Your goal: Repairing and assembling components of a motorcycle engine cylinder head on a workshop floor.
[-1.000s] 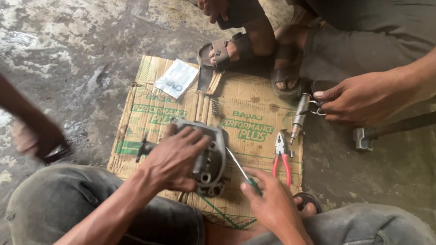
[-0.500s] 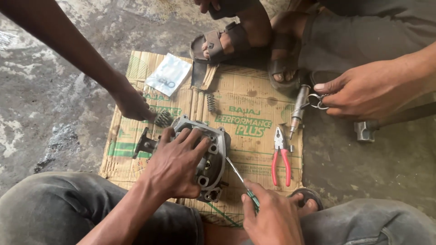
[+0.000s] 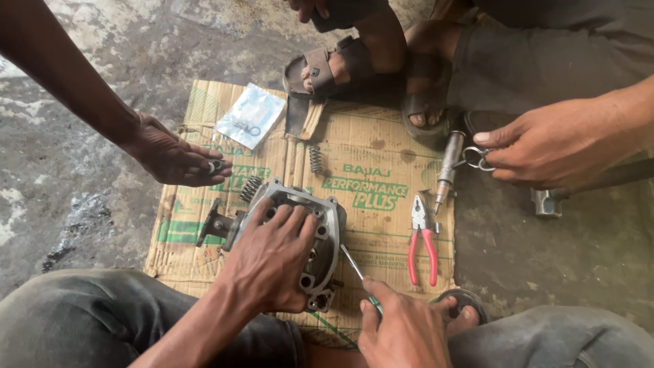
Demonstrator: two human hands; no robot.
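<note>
My left hand [image 3: 271,257] lies flat on top of a grey metal engine cylinder head [image 3: 320,235] that rests on a sheet of cardboard [image 3: 381,225]. My right hand [image 3: 405,327] grips a thin screwdriver [image 3: 355,266] with a green handle; its tip points at the right side of the cylinder head. A dark shaft [image 3: 212,225] sticks out of the head's left side.
Red-handled pliers [image 3: 422,238] lie right of the head. Two coil springs [image 3: 249,188] [image 3: 315,159] and a clear plastic packet [image 3: 251,116] sit on the cardboard. Another person's hand [image 3: 174,157] holds a small ring at left. A second person's hand [image 3: 558,146] holds a wire clip; sandalled feet [image 3: 368,68] rest beyond.
The other person's hand at the left has reached in over the cardboard and now holds a small ring near the springs. My own hands stay on the cylinder head and screwdriver.
</note>
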